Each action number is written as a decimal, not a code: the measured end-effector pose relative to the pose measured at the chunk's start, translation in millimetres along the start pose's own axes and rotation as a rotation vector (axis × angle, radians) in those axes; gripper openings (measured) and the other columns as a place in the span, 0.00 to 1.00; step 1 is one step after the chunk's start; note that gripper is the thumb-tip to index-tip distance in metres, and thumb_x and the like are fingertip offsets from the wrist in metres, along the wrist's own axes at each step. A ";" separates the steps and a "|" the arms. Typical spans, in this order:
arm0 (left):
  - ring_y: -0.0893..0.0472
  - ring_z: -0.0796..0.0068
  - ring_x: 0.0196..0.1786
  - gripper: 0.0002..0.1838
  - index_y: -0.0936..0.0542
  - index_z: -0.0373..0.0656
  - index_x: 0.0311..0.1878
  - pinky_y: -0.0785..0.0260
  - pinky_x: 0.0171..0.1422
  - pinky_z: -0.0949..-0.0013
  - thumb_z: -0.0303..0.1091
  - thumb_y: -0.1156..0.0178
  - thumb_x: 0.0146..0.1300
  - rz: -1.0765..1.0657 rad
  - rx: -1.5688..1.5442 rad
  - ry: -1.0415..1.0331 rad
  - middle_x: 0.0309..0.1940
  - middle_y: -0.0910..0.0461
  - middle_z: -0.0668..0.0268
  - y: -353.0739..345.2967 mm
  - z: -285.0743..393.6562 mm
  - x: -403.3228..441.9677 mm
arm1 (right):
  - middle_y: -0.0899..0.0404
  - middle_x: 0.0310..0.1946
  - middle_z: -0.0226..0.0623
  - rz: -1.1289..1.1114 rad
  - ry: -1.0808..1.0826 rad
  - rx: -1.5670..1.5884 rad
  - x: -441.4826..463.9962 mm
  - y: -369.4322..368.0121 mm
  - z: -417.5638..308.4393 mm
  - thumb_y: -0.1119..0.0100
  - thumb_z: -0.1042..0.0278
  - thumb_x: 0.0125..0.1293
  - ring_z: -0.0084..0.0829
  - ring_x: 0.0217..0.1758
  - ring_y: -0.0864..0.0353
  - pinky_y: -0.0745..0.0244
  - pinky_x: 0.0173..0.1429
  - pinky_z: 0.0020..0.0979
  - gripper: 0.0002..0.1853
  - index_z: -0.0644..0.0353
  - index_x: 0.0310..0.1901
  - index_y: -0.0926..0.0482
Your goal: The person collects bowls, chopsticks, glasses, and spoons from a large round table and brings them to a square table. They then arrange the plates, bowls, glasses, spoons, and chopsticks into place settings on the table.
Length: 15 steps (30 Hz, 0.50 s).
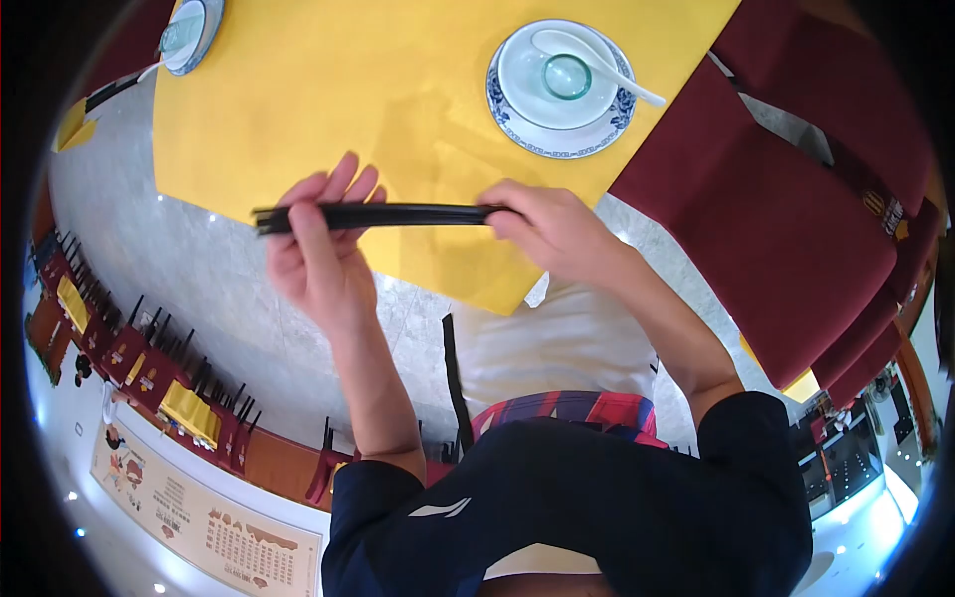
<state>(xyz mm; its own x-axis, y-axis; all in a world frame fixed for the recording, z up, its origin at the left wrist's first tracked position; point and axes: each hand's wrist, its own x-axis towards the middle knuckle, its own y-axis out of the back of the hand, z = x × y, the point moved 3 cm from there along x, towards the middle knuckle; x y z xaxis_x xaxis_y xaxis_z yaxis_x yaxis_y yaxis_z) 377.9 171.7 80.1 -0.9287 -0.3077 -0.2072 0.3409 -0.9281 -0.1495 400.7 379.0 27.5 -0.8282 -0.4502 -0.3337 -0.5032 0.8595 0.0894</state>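
Observation:
A bundle of black chopsticks [418,214] is stretched level between my two hands, above the edge of the yellow tablecloth [328,109]. My left hand [323,239] grips the bundle near its thicker end, with the thumb across the front and some fingers raised behind. At the thinner end, my right hand [542,224] is closed around the tips. How many chopsticks there are I cannot tell. Beyond my right hand, a blue-patterned plate [557,144] carries a white bowl or dish with a white spoon [637,90] and a small clear glass [567,77].
Another place setting [189,40] with a glass and spoon lies at the table's far left. Maroon chairs [746,219] stand close on the right. Grey floor [199,229] shows to the left, with rows of chairs and tables [169,378] further off.

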 end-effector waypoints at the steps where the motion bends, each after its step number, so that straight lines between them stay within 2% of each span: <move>1: 0.17 0.51 0.46 0.16 0.29 0.28 0.50 0.18 0.48 0.55 0.34 0.57 0.75 0.040 -0.014 0.077 0.48 0.22 0.38 1.2 -9.7 2.7 | 0.20 0.26 0.39 0.011 -0.098 0.047 -9.9 5.5 9.1 0.45 0.64 0.68 0.37 0.30 0.20 0.28 0.34 0.35 0.10 0.62 0.41 0.24; 2: 0.17 0.52 0.47 0.16 0.29 0.28 0.51 0.18 0.48 0.56 0.34 0.56 0.75 0.062 0.001 0.156 0.49 0.22 0.41 0.1 -19.7 4.3 | 0.20 0.26 0.39 0.005 -0.095 0.048 -18.2 11.9 14.1 0.45 0.64 0.68 0.37 0.30 0.20 0.28 0.34 0.35 0.10 0.62 0.41 0.24; 4: 0.17 0.52 0.49 0.17 0.29 0.27 0.52 0.18 0.49 0.58 0.35 0.54 0.74 0.069 -0.044 0.262 0.49 0.22 0.43 -4.4 -41.5 6.7 | 0.20 0.26 0.35 0.030 -0.232 0.131 -35.2 26.3 28.0 0.44 0.68 0.68 0.28 0.25 0.21 0.29 0.30 0.28 0.08 0.63 0.42 0.23; 5: 0.18 0.52 0.50 0.17 0.29 0.27 0.52 0.19 0.50 0.58 0.35 0.54 0.74 0.073 -0.070 0.309 0.49 0.22 0.43 -6.1 -52.9 8.0 | 0.20 0.26 0.35 0.030 -0.235 0.128 -42.0 31.5 34.1 0.44 0.68 0.68 0.28 0.25 0.21 0.29 0.30 0.28 0.08 0.63 0.42 0.23; 7: 0.18 0.53 0.52 0.18 0.29 0.26 0.53 0.19 0.51 0.59 0.35 0.52 0.74 0.061 -0.115 0.359 0.49 0.22 0.44 -12.2 -71.2 11.2 | 0.20 0.27 0.33 0.192 -0.435 0.386 -56.2 42.6 52.8 0.44 0.70 0.68 0.20 0.23 0.23 0.31 0.27 0.22 0.08 0.65 0.43 0.22; 11: 0.18 0.58 0.52 0.18 0.28 0.26 0.54 0.20 0.51 0.62 0.36 0.50 0.73 0.042 -0.187 0.489 0.49 0.21 0.47 -35.0 -98.1 16.7 | 0.20 0.28 0.33 0.307 -0.490 0.516 -65.1 56.7 78.6 0.44 0.71 0.69 0.17 0.23 0.23 0.31 0.25 0.18 0.08 0.67 0.42 0.22; 14: 0.17 0.59 0.49 0.18 0.27 0.28 0.54 0.20 0.49 0.65 0.36 0.47 0.71 -0.051 -0.079 0.571 0.48 0.21 0.49 -41.4 -116.5 27.3 | 0.20 0.28 0.34 0.447 -0.428 0.491 -65.3 62.5 94.9 0.44 0.72 0.69 0.19 0.25 0.22 0.29 0.26 0.19 0.09 0.69 0.43 0.22; 15: 0.19 0.59 0.53 0.20 0.28 0.26 0.55 0.21 0.52 0.65 0.37 0.48 0.72 -0.078 -0.017 0.581 0.49 0.21 0.48 -44.2 -118.5 30.8 | 0.20 0.29 0.35 0.442 -0.404 0.464 -63.8 65.5 97.3 0.43 0.71 0.69 0.19 0.25 0.21 0.27 0.28 0.19 0.09 0.68 0.43 0.22</move>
<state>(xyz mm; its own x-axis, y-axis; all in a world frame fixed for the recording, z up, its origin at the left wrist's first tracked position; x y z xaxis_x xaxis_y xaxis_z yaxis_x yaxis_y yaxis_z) 351.6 228.1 -34.2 -0.7202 -0.0690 -0.6903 0.2818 -0.9384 -0.2002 444.6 487.5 -36.6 -0.7288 0.0074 -0.6847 0.0844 0.9933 -0.0791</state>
